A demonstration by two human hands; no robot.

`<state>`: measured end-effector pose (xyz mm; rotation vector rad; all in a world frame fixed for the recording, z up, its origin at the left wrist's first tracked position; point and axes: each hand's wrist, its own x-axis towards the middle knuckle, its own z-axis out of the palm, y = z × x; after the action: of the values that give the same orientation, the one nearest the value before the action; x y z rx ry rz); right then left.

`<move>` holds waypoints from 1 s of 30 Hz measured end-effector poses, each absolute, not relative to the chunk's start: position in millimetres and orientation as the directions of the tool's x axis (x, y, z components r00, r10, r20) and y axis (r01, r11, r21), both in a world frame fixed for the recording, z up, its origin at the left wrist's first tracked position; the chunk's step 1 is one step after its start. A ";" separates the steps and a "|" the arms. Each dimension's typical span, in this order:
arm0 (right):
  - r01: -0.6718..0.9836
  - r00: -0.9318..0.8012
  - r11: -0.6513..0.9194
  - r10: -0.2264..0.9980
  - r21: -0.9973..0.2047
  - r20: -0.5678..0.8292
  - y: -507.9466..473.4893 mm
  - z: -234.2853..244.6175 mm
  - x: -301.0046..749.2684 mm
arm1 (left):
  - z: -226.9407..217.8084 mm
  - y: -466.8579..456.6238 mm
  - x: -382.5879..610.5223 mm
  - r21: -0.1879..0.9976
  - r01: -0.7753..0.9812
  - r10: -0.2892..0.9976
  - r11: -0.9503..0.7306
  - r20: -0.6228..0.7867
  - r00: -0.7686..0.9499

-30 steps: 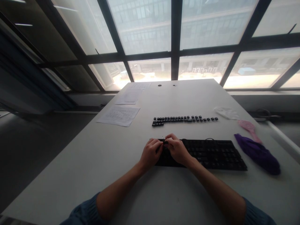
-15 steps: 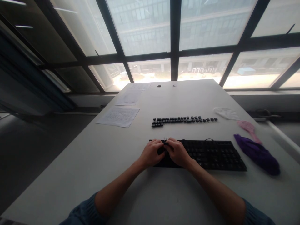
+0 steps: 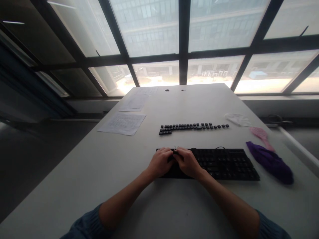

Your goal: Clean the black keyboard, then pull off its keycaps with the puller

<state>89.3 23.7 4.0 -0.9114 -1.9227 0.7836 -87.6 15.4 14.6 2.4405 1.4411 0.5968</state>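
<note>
— What is seen at the near edge of the long white table (image 3: 119, 186)?

— A flat black computer keyboard (image 3: 224, 164) is laid across the table, and both bare hands are set over its left end. The left hand (image 3: 160, 162) and the right hand (image 3: 187, 162) are brought close together, fingers curled and knuckles raised, fingertips meeting above the top row of keys. A small thin wire tool (image 3: 176, 148) is seen poking up where the fingertips meet; it appears to be pinched there, though which hand grips it cannot be told.

— And what is laid out beyond the keyboard?

— A row of loose black keycaps (image 3: 193, 126) is lined up farther back, well apart from the hands, with a small cluster doubled at its left end. Printed white paper sheets (image 3: 122, 123) are spread to the left. On the right, a crumpled white cloth (image 3: 236, 119), a pink plastic brush (image 3: 260, 134) and a purple fabric pouch (image 3: 270, 162) are ranged along the table edge, the pouch just beside the keyboard's right end. Large dark-framed windows (image 3: 181, 39) are seen behind
</note>
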 end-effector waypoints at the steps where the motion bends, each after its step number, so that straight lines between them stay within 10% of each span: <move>1: 0.280 -0.369 0.530 0.829 -0.801 0.420 24.0 4.1 89.6 | 12.9 14.4 -87.6 0.395 0.782 0.876 -0.482 0.225 0.426; 30: 0.222 -0.322 0.499 0.849 -0.838 0.420 26.7 1.4 89.9 | 7.1 9.2 -85.5 0.367 0.778 0.857 -0.510 0.289 0.426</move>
<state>89.9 26.7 1.4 -0.8968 -1.8166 0.8494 -85.5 9.2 7.1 2.4988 1.4485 0.6652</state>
